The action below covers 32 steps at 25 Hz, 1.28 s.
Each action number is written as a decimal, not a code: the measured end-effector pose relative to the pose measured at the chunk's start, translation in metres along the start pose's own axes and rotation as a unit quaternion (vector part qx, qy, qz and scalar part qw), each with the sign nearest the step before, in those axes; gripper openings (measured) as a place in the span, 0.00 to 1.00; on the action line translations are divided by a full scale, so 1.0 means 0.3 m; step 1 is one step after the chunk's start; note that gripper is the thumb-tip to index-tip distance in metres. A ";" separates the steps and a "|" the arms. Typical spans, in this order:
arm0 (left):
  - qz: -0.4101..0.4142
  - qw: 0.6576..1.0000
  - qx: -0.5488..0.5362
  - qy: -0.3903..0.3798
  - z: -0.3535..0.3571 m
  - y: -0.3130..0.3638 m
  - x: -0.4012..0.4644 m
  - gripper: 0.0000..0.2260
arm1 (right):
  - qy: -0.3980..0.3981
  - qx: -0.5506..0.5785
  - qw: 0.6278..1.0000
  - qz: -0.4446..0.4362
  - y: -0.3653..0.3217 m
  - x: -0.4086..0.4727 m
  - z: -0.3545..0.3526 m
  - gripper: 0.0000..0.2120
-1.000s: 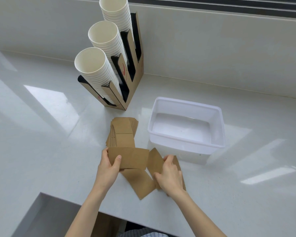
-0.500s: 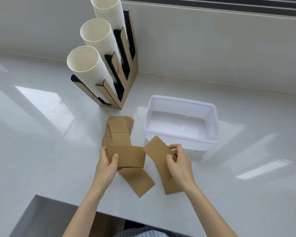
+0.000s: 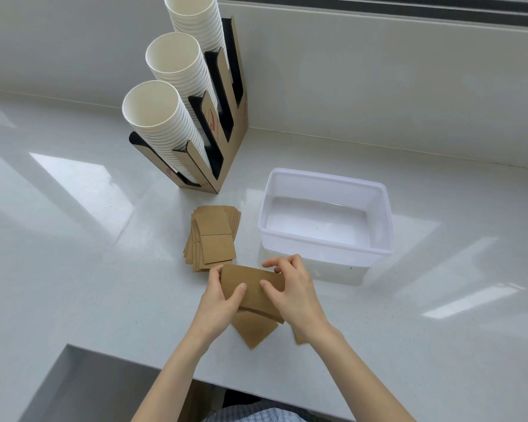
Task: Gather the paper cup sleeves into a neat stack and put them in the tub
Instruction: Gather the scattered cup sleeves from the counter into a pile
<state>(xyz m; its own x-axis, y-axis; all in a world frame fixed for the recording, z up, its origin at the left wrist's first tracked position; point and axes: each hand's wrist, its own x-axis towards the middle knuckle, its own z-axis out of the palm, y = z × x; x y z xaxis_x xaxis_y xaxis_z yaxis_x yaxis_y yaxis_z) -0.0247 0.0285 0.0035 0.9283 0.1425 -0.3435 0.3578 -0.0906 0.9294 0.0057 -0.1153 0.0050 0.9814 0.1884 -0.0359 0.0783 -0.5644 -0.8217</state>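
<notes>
Both the left hand [image 3: 218, 303] and right hand [image 3: 293, 292] close their grip on the held sleeves [image 3: 252, 289].

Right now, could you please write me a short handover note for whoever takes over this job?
Left hand and right hand: both grip a few sleeves above the counter.
Loose pile: on the counter left of the tub, fanned. Two more sleeves lie under the hands.
Done: gathering started.
Left: collect the rest, square the stack, put it in the tub, which holds no sleeves yet.
</notes>
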 end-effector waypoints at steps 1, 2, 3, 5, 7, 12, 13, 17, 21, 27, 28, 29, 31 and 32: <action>0.002 1.000 0.005 0.001 0.002 -0.002 -0.001 0.13 | 0.002 -0.002 1.000 -0.001 0.003 -0.003 0.001 0.12; 0.004 1.000 0.007 0.003 0.002 -0.003 0.000 0.14 | 0.006 -0.003 1.000 0.002 0.010 -0.005 0.000 0.12; 0.006 1.000 0.011 0.007 -0.002 -0.004 0.000 0.14 | 0.014 -0.003 1.000 0.013 0.018 -0.009 -0.006 0.13; 0.008 0.999 0.019 0.026 -0.017 -0.006 0.004 0.14 | 0.040 -0.026 0.997 0.055 0.045 -0.018 -0.019 0.15; 0.004 0.998 0.032 0.049 -0.035 -0.009 0.009 0.17 | 0.040 -0.127 0.983 0.125 0.083 -0.031 -0.029 0.24; -0.002 0.995 0.041 0.086 -0.057 -0.016 0.015 0.20 | -0.060 -0.280 0.931 0.227 0.130 -0.066 -0.010 0.44; -0.003 0.995 0.041 0.089 -0.057 -0.018 0.016 0.21 | -0.062 -0.279 0.932 0.224 0.132 -0.066 -0.005 0.43; -0.006 0.996 0.030 0.088 -0.055 -0.024 0.019 0.19 | -0.056 -0.229 0.951 0.198 0.133 -0.059 -0.008 0.36; -0.018 0.996 0.011 0.086 -0.060 -0.029 0.025 0.18 | -0.046 -0.155 0.979 0.123 0.121 -0.048 -0.031 0.34; -0.008 0.993 -0.001 0.122 -0.098 -0.033 0.034 0.18 | 0.002 -0.137 0.986 0.093 0.118 -0.040 -0.056 0.33; -0.009 0.992 -0.006 0.123 -0.105 -0.034 0.036 0.17 | 0.002 -0.129 0.988 0.088 0.115 -0.039 -0.058 0.33; -0.010 0.993 -0.011 0.120 -0.109 -0.036 0.036 0.16 | -0.002 -0.122 0.990 0.076 0.108 -0.038 -0.059 0.33; -0.018 0.994 -0.021 0.108 -0.109 -0.039 0.033 0.13 | -0.017 -0.112 0.993 0.038 0.086 -0.035 -0.054 0.33; -0.022 0.994 -0.026 0.101 -0.104 -0.039 0.032 0.12 | -0.029 -0.111 0.993 0.017 0.072 -0.033 -0.048 0.33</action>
<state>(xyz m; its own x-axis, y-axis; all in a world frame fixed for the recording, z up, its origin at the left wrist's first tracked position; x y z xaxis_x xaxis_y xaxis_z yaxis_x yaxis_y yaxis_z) -0.0230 0.0616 -0.0064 0.8709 0.3405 -0.3543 0.3866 -0.0297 0.9218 0.0003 -0.1410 -0.0040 0.9730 0.2087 -0.0988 0.0887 -0.7328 -0.6746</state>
